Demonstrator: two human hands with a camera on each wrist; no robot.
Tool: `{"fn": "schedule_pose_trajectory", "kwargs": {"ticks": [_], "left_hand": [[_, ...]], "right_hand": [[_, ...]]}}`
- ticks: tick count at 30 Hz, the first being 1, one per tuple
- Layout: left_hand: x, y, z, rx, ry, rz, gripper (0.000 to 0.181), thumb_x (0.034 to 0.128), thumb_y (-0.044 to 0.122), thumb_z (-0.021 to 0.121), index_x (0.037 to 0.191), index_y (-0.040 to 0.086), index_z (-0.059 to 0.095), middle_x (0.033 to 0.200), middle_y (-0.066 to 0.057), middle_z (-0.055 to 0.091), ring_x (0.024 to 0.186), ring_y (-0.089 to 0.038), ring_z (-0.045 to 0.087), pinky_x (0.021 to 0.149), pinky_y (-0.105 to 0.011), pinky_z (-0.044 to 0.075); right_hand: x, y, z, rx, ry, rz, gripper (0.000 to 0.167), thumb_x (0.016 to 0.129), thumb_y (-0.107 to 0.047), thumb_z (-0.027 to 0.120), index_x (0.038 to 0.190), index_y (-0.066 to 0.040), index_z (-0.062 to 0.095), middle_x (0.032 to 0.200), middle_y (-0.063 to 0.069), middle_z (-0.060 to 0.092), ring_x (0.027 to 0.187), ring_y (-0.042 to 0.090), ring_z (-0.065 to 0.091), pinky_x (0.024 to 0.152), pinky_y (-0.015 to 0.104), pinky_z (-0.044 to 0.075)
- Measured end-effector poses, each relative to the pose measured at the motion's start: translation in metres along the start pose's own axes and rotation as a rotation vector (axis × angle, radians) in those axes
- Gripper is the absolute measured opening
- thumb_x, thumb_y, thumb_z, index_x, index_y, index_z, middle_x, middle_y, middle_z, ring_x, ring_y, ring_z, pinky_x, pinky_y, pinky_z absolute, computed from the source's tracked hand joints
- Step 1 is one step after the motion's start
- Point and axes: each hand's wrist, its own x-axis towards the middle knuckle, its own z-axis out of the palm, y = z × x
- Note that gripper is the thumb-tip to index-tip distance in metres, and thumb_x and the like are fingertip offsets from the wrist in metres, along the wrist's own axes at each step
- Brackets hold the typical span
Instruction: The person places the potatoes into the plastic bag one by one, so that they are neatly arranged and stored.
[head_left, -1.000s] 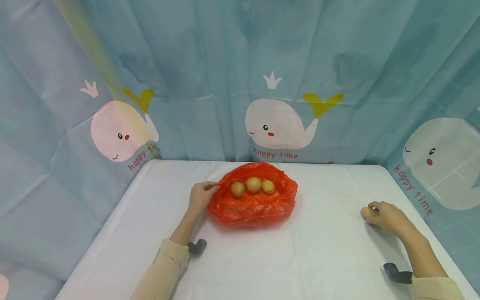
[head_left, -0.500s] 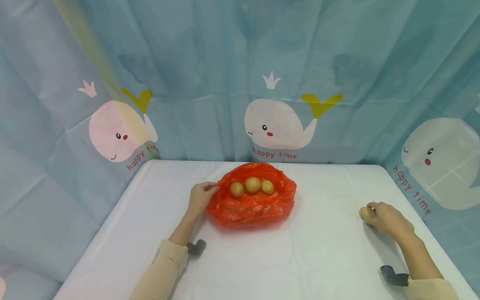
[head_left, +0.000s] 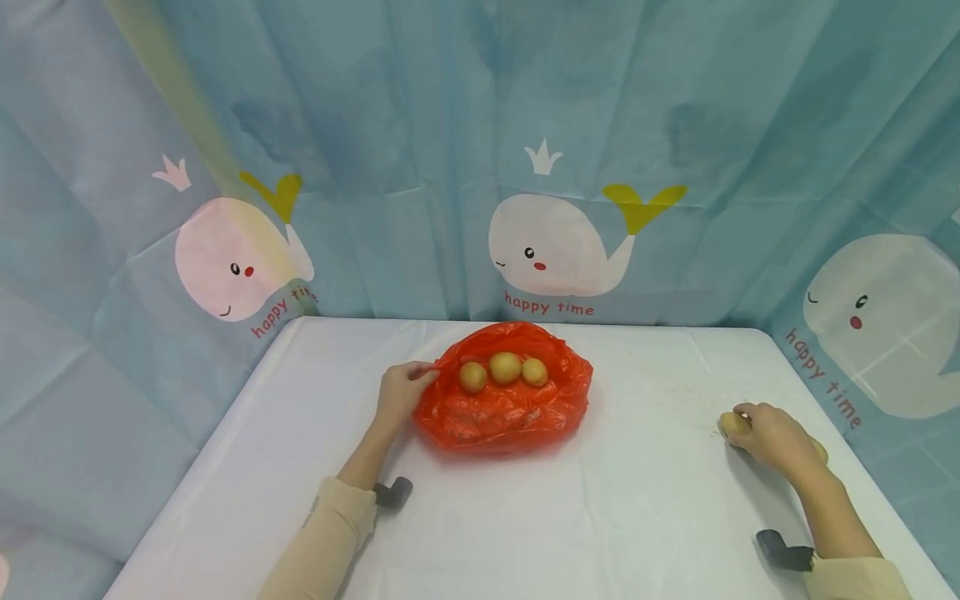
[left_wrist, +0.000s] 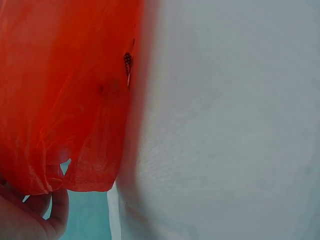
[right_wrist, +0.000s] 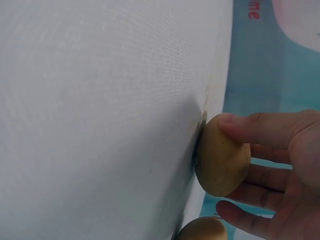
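Note:
A red plastic bag (head_left: 495, 427) lies spread with its mouth facing up at the middle of the table. Three potatoes (head_left: 506, 367) sit in it. My left hand (head_left: 402, 390) pinches the bag's left edge between thumb and fingers; the left wrist view shows the fingertips at the bag's rim (left_wrist: 92, 180). Over at the right, my right hand (head_left: 776, 437) grips a potato (right_wrist: 222, 160), thumb on one side and fingers on the other. It is at or very near the tabletop. A second potato (right_wrist: 202, 229) lies close by, mostly hidden behind the hand in the head view.
The table has a white cover (head_left: 525, 525). Brownish specks of dirt mark it near the right hand. A blue curtain (head_left: 420, 167) with printed whales hangs along the back and both sides. Dark wrist mounts (head_left: 783, 552) stick out from both wrists.
My right wrist and forearm have shifted slightly left, and more of the second potato shows behind the hand. The left hand keeps its pinch on the bag, unmoved.

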Motion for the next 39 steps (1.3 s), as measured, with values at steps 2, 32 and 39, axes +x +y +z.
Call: {"fn": "schedule_pose_trajectory", "kwargs": {"ticks": [2, 32, 39], "left_hand": [[-0.001, 0.001, 0.000, 0.001, 0.003, 0.001, 0.026, 0.0918, 0.021, 0.066, 0.108, 0.003, 0.073, 0.106, -0.015, 0.073, 0.103, -0.028, 0.065, 0.094, -0.043, 0.055], [0.001, 0.002, -0.002, 0.012, 0.033, 0.027, 0.025, 0.0926, 0.021, 0.066, 0.108, 0.004, 0.073, 0.106, -0.015, 0.073, 0.102, -0.028, 0.064, 0.094, -0.043, 0.055], [0.000, 0.004, -0.002, 0.010, 0.010, -0.005, 0.026, 0.0927, 0.023, 0.065, 0.109, 0.004, 0.073, 0.107, -0.015, 0.073, 0.101, -0.028, 0.063, 0.093, -0.042, 0.056]], "right_hand": [[0.000, 0.000, 0.000, -0.001, 0.011, -0.008, 0.053, 0.083, -0.015, 0.073, 0.118, 0.020, 0.052, 0.107, 0.040, 0.060, 0.088, 0.048, 0.060, 0.075, 0.057, 0.048], [0.007, -0.021, 0.002, 0.171, 0.111, -0.056, 0.055, 0.089, -0.031, 0.066, 0.122, 0.012, 0.055, 0.107, 0.033, 0.062, 0.087, 0.036, 0.061, 0.069, 0.045, 0.053], [0.011, -0.040, -0.004, 0.212, 0.097, -0.102, 0.056, 0.088, -0.030, 0.069, 0.124, 0.010, 0.055, 0.105, 0.028, 0.062, 0.092, 0.036, 0.058, 0.071, 0.042, 0.051]]}}
